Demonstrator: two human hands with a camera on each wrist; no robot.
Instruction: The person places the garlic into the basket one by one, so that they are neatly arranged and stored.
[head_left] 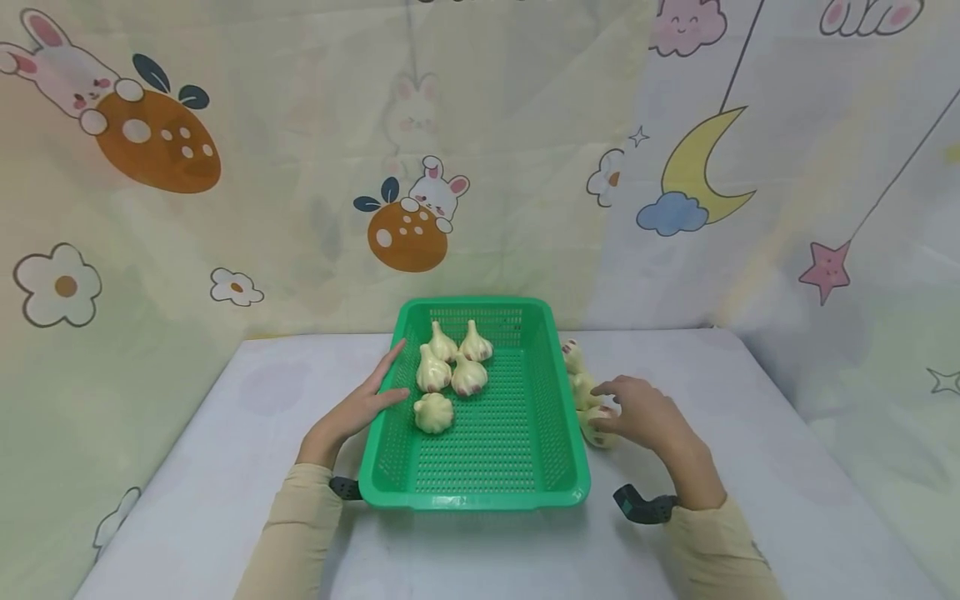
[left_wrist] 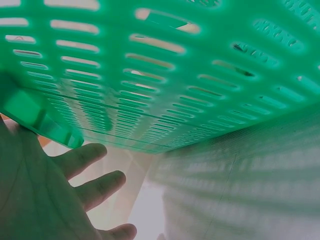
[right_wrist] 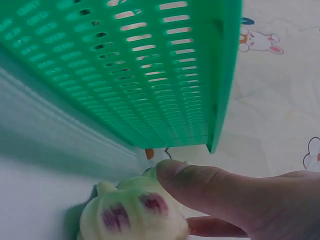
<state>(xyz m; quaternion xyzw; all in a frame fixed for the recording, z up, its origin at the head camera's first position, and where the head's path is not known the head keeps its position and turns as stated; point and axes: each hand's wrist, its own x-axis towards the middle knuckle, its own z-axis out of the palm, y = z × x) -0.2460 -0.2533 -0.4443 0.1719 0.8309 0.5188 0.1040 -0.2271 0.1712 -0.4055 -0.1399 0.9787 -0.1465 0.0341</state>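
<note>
A green perforated basket (head_left: 487,500) holds several garlic bulbs (head_left: 433,369) grouped toward its left and far part. At its left side my left hand (head_left: 360,410) rests against the rim with fingers spread; the left wrist view shows the open palm (left_wrist: 40,185) beside the slotted wall. Outside the right wall, three more garlic bulbs (head_left: 581,390) lie in a row on the table. My right hand (head_left: 645,412) is over the nearer ones, thumb and fingers curved but apart. In the right wrist view the thumb (right_wrist: 200,187) overlaps a purple-marked bulb (right_wrist: 132,212); the other fingers are mostly hidden.
The white table (head_left: 232,467) carries the basket near its middle. A patterned cloth backdrop (head_left: 510,167) with rabbits, flowers and a moon hangs behind the far table edge. The basket's right wall stands between the right hand and the bulbs inside.
</note>
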